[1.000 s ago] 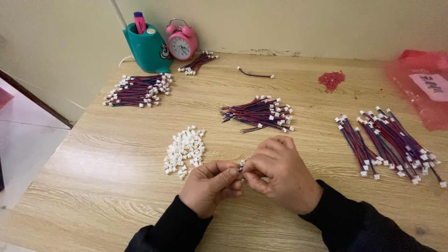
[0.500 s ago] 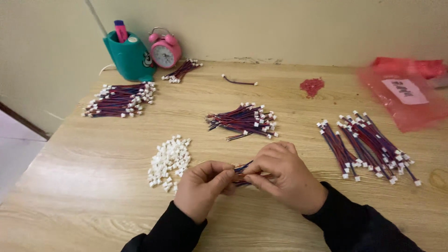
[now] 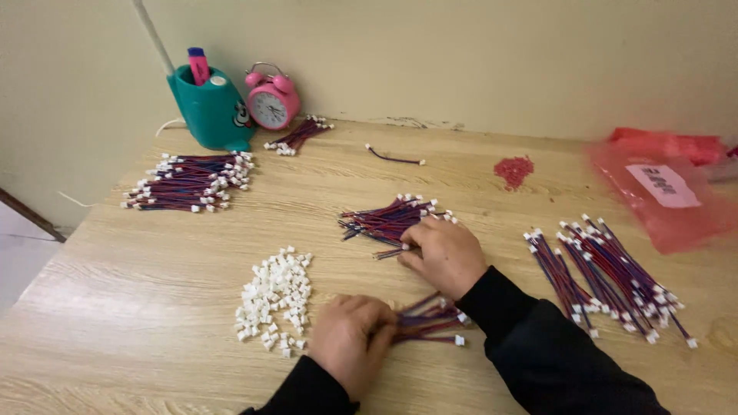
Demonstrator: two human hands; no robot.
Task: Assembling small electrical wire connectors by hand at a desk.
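While our left hand [image 3: 350, 338] stayed closed around a small bunch of red-and-blue wire leads [image 3: 427, 319] lying on the wooden table [image 3: 115, 307], just right of the heap of white plastic connectors [image 3: 275, 296], our right hand [image 3: 444, 252] had reached up to the middle pile of leads [image 3: 382, 221], fingers curled onto its near edge; whether they pinched a lead we could not tell. Farther right lay a larger spread of finished leads [image 3: 607, 277], and a pink alarm clock [image 3: 271, 100] stood by the wall
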